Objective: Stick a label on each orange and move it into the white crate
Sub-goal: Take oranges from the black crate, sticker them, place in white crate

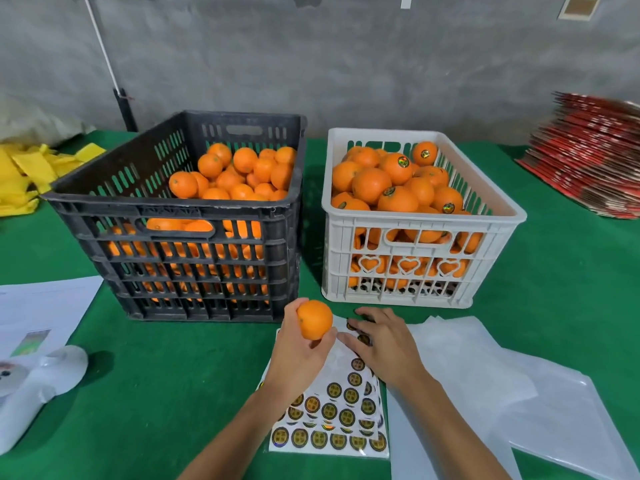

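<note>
Roughly halfway by the look of it: white crate (pixel 512 216) heaped with labelled fruit, black crate (pixel 104 202) still loaded, left hand (pixel 298 351) clutching a bare orange (pixel 314 324) above the sticker sheet (pixel 332 420), right hand (pixel 381 341) flat, fingers spread, gripping nothing.

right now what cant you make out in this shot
Head view only:
- Print on the sticker sheet: too small.
- Right hand fingertips: curled under, any peeled label hidden.
- Orange in left hand: far side unseen, labelled or not unknown.
- Black crate bottom: oranges cover it.
</note>
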### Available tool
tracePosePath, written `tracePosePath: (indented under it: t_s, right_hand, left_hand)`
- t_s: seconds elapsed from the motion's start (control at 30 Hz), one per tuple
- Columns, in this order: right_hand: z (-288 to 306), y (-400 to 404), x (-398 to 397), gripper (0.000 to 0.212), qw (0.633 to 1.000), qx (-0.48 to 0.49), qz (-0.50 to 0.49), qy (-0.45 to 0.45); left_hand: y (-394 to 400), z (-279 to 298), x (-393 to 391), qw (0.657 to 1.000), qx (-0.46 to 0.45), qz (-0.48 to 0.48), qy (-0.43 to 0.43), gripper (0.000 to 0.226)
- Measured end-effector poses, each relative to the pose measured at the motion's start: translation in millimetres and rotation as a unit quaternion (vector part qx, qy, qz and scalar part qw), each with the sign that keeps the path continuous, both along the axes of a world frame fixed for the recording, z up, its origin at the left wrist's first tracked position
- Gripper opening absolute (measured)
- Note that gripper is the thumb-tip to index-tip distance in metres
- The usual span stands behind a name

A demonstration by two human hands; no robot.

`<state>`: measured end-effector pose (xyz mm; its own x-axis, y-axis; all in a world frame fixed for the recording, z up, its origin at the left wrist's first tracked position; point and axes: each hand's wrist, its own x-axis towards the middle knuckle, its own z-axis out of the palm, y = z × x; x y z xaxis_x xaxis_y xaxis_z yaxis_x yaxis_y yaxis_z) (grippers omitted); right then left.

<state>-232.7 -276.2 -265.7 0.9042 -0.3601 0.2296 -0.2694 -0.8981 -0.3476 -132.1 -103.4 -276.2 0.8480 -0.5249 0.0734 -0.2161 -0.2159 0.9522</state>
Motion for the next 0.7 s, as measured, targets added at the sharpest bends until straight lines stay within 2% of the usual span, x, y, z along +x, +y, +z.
tracePosePath:
  t_s: [0.23, 0.3, 0.37, 0.47, 0.7]
  right_hand:
    - [-2.4, 1.6, 5.6, 0.03, 0.996, 0.072, -0.014, -0.051]
    - [-2.0, 0.2, 5.2, 0.033, 0.996, 0.075, -0.007, -0.051]
    - [-3.3, 0.1, 2.5, 0.049, 0.997, 0.069, 0.006, -0.041]
    - [-7.8, -0.9, -0.7, 0.062, 0.999, 0.017, 0.003, -0.031]
    - [-12.1, -4.6, 2.8, 0.043, 0.999, 0.022, -0.008, -0.043]
  left_hand:
    - [1.4, -2.6, 0.4, 1.0, -0.011, -0.003, 0.01, 0.064]
    - [1.5, -2.2, 0.1, 1.0, -0.015, -0.004, 0.011, 0.064]
    - [1.8, -2.6, 0.5, 1.0, -0.017, -0.005, 0.007, 0.064]
    - [2.2, -2.9, 0.9, 1.0, -0.027, -0.012, 0.006, 0.063]
    - [2.7, -1.7, 0.4, 0.998, -0.051, -0.017, 0.019, 0.062]
